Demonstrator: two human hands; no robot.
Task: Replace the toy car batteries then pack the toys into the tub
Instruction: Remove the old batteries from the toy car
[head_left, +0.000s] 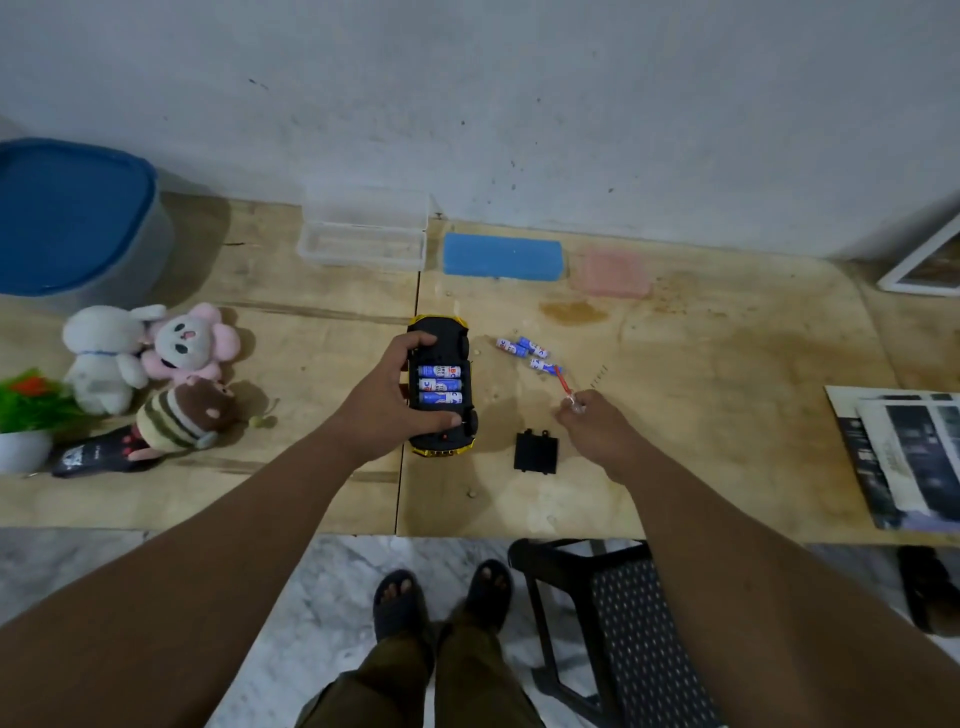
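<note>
Clamped around the flipped toy car (441, 384), the left hand (387, 400) has its fingers over the nose end and thumb along the near side, so the open battery bay faces up and the car can't roll on its wheels. Three blue-and-white batteries (440, 385) sit side by side in the bay, so that part looks loaded to me. Over on the other side, the right hand (597, 421) pinches a small screwdriver (563, 382) with a red shaft, tip pointing away toward the loose batteries (524, 351) lying just beside the car, probably the old set parked out of the way. Flat black battery cover (536, 451) lies on the plywood table (701, 415) between car and right hand, easy to grab next. Car is glossy hard plastic, black belly, yellow edges. Soft plush toys (150, 364) are piled at the left, near the tub (78, 223) with its smooth blue lid on.
</note>
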